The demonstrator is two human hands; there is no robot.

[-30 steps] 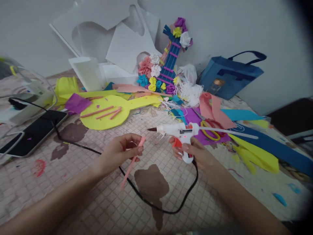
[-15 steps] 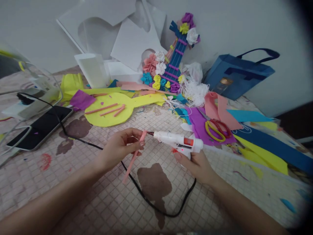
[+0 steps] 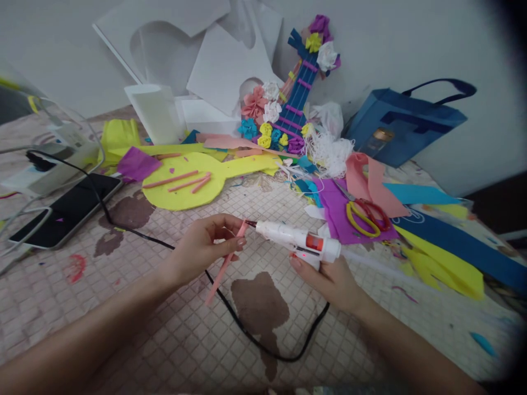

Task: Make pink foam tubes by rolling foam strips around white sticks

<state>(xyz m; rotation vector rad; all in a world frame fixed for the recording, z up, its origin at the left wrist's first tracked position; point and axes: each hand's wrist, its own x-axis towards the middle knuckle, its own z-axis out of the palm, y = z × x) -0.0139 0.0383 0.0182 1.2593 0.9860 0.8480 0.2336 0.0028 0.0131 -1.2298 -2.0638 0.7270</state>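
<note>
Between thumb and fingers my left hand (image 3: 212,244) pinches a narrow pink paper strip (image 3: 223,272), which slants down toward me. My right hand (image 3: 329,280) is wrapped round the handle of a white hot glue gun (image 3: 292,237) with a small red light lit on its side. The gun's dark nozzle tip is at the upper end of the strip, touching or nearly so. Beyond my hands lies a yellow guitar-shaped cutout (image 3: 185,200) with several rolled pink paper sticks (image 3: 171,180) on it.
A black cord (image 3: 255,345) loops below my hands. Left are a phone (image 3: 68,211) and a power strip (image 3: 49,170). Scissors (image 3: 364,216) rest on purple paper (image 3: 335,206) at right. Behind stand a flower-decorated paper guitar (image 3: 297,99) and a blue bag (image 3: 405,126).
The glue gun has tilted slightly, with its rear end a little lower, its nozzle still at the strip's upper end. Both hands keep their holds. The view has shifted slightly.
</note>
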